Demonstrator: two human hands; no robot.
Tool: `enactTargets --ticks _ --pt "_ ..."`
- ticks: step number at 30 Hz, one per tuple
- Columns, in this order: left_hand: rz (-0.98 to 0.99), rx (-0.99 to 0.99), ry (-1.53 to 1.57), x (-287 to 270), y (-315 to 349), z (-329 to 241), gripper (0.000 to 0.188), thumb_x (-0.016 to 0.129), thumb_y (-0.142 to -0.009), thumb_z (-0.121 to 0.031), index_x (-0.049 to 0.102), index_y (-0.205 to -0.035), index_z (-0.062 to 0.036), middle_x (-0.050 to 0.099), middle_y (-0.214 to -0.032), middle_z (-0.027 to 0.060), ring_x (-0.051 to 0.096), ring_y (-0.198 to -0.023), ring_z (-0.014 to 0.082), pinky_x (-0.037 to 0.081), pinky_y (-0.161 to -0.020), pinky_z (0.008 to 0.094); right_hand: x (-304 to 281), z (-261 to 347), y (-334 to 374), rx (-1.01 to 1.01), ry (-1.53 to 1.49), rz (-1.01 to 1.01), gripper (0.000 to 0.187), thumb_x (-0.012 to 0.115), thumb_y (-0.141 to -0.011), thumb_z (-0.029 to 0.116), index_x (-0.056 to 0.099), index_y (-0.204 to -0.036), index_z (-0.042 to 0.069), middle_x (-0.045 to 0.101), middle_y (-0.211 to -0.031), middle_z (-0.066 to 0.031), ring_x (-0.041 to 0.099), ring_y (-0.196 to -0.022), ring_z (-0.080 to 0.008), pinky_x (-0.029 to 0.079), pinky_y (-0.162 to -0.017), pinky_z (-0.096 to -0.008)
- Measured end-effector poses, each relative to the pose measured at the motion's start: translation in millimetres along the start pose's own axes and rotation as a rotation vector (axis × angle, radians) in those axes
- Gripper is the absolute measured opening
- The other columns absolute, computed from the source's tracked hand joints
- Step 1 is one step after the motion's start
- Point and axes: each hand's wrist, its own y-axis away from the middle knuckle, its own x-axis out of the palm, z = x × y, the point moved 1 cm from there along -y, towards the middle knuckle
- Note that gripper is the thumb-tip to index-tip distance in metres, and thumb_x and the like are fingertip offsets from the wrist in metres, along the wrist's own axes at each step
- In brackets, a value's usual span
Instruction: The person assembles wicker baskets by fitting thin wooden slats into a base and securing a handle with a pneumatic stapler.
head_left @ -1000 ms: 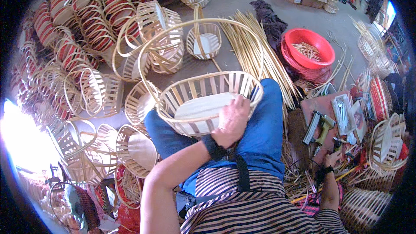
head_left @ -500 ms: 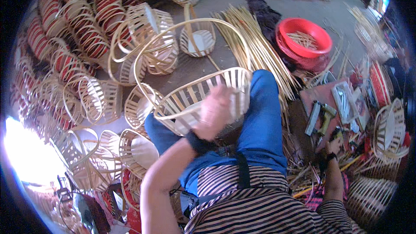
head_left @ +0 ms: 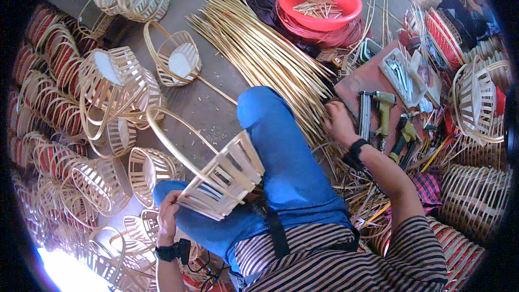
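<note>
A pale woven-strip basket (head_left: 221,176) with a hoop handle lies tipped on its side across my lap, its flat slatted side toward me. My left hand (head_left: 168,217) is closed on its left end, over my left knee. My right hand (head_left: 340,123) reaches out to the right, beside the lower ends of a bundle of thin bamboo sticks (head_left: 270,62). Its fingers point away from me, slightly apart, and I see nothing held in them. Just right of that hand, a green-and-black nail gun (head_left: 384,113) and a second green-handled tool (head_left: 403,136) lie by a reddish board (head_left: 354,84).
Stacks of red-and-pale baskets (head_left: 51,103) fill the left side, with loose handled baskets (head_left: 111,84) nearer. A red basin (head_left: 320,5) with short sticks stands ahead. A tray of metal strips (head_left: 403,81) sits on the board. Scraps litter the floor at right.
My left hand has shifted from the basket's inside to its left end, and the basket has tipped over. My right hand has left the tools and moved toward the bamboo bundle. The view has swung right.
</note>
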Motion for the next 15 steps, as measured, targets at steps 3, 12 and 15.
enactTargets --ticks 3,12,15 --pt "-0.104 0.100 0.044 10.3 1.4 -37.5 0.038 0.040 -0.074 -0.025 0.050 -0.097 0.0029 0.054 -0.088 0.0084 0.048 -0.083 0.0151 0.035 -0.076 0.0244 34.0 0.7 -1.6 0.045 0.044 0.195 0.040 0.058 -0.062 0.008 0.044 -0.098 0.001 0.042 -0.101 -0.0181 0.043 -0.093 -0.0354 0.040 -0.078 -0.0388" --pt "-0.241 -0.125 0.024 22.9 16.6 -66.4 0.017 0.040 -0.080 -0.012 0.049 -0.085 0.0018 0.055 -0.068 0.0073 0.051 -0.064 0.0119 0.040 -0.060 0.0224 97.8 -20.9 -5.7 0.207 0.014 0.573 0.019 0.046 -0.070 0.006 0.046 -0.088 0.002 0.048 -0.090 -0.0201 0.045 -0.087 -0.0360 0.040 -0.073 -0.0416" --pt "-0.217 -0.204 0.044 20.3 25.5 -69.4 0.019 0.039 -0.080 -0.014 0.048 -0.085 0.0015 0.054 -0.068 0.0073 0.050 -0.064 0.0122 0.040 -0.060 0.0229 116.2 -33.5 -3.6 0.158 -0.078 0.408 0.014 0.045 -0.070 0.008 0.046 -0.083 0.001 0.048 -0.089 -0.0213 0.046 -0.084 -0.0372 0.039 -0.071 -0.0428"
